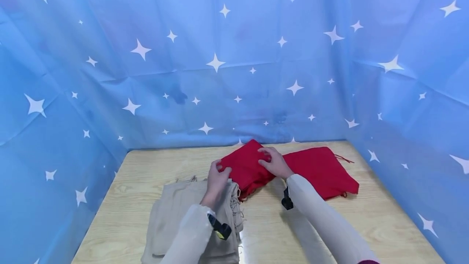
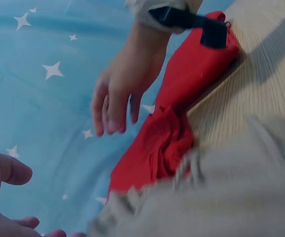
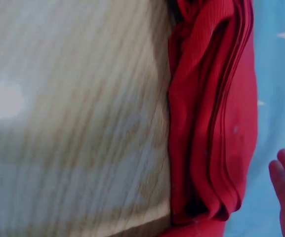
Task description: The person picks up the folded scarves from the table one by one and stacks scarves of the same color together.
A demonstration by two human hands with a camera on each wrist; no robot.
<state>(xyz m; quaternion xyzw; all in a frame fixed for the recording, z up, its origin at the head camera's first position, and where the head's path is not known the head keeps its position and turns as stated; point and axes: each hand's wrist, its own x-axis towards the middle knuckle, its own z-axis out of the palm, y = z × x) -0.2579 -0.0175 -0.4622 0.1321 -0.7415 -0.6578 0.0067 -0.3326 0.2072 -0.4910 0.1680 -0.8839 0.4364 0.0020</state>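
Plainly, star-patterned blue fabric (image 1: 234, 80) walls the pale wood-grain table (image 1: 121, 199) at back and sides. Beige corded cloths (image 1: 179, 203) lie stacked front-left, partly behind the left sleeve (image 1: 188, 233); just beside sits a folded red cloth pile (image 1: 244, 164) (a second red pile (image 1: 318, 170), with cords, lies to its right). Left hand (image 1: 217, 178) and right hand (image 1: 276, 163) hang apart over the first, fingers loosely bent.

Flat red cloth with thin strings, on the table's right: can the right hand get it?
Probably yes: the right hand looks empty, close to the flat red cloth, and nothing seems to lie on top. Only the pale fabric sleeve passes before its near edge.
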